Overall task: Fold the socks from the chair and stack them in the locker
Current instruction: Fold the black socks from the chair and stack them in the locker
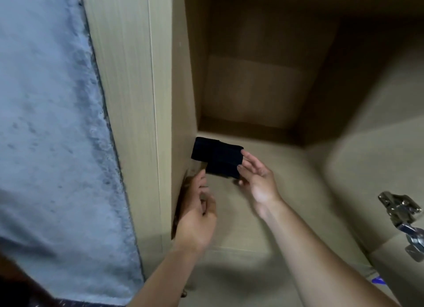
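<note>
Folded black socks (216, 156) lie on the locker shelf (286, 169), in its back left corner against the side wall. My right hand (257, 180) reaches in with straight fingers, its fingertips touching the right edge of the socks. My left hand (197, 212) hovers just in front of the socks near the left wall, fingers loosely curled, holding nothing. The chair is out of view.
The locker is a beige wooden compartment with a dark back wall (252, 88). Its left side panel (128, 100) stands against a blue-grey wall (46, 123). A metal door hinge (403, 217) sticks out at the right.
</note>
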A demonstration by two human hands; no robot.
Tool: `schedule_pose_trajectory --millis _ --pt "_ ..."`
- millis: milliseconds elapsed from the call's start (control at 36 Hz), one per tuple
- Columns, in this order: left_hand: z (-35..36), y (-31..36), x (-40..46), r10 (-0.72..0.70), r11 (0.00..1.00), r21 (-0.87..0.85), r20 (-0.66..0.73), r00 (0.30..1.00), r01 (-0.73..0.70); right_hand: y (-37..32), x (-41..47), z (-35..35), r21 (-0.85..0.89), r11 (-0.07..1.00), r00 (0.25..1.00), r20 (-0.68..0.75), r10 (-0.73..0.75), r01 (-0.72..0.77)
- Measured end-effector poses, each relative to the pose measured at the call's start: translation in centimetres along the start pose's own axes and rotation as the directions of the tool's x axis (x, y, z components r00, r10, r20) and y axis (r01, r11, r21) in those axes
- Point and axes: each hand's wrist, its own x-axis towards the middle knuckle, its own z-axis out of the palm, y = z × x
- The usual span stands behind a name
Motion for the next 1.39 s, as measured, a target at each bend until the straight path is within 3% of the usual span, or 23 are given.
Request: schedule_pose_trajectory --millis 139,250,556,806,944,1028,1139,1389 --pt "0.0 -0.1 1.1 -0.004 0.999 0.041 0.043 0.999 0.002 0.7 3.2 1.7 0.044 0.999 1.000 -0.004 -0.009 0.009" --pt "0.4 0.0 1.7 -0.007 1.000 0.005 -0.031 0.999 0.007 1.2 5.2 2.9 0.046 0.998 0.999 0.015 -0.033 0.032" --pt "0.5 0.8 2.0 -0.031 0.996 -0.082 -0.036 0.999 0.028 1.5 8.6 4.3 -0.044 0.999 1.000 0.013 0.012 -0.011" --pt "0.7 0.4 2.2 -0.039 0.994 -0.104 -0.051 0.998 0.034 2.3 9.6 4.7 -0.299 0.954 1.000 0.010 0.019 -0.015" --pt "0.7 0.2 2.2 -0.039 0.995 -0.098 -0.033 0.999 0.035 3.3 9.0 3.9 -0.566 0.800 0.975 0.034 -0.219 0.199" --pt "0.7 0.2 2.2 -0.038 0.995 -0.097 -0.035 0.999 0.035 3.7 8.4 3.0 -0.622 0.748 0.957 0.006 -0.291 0.232" --pt "0.7 0.2 2.2 -0.043 0.994 -0.104 -0.028 0.999 0.040 4.4 8.1 2.6 -0.713 0.671 0.959 0.007 -0.284 0.204" --pt "0.8 0.3 2.1 -0.047 0.990 -0.134 -0.005 0.999 0.046 4.2 8.6 2.8 -0.905 0.387 0.968 0.091 -0.233 0.178"
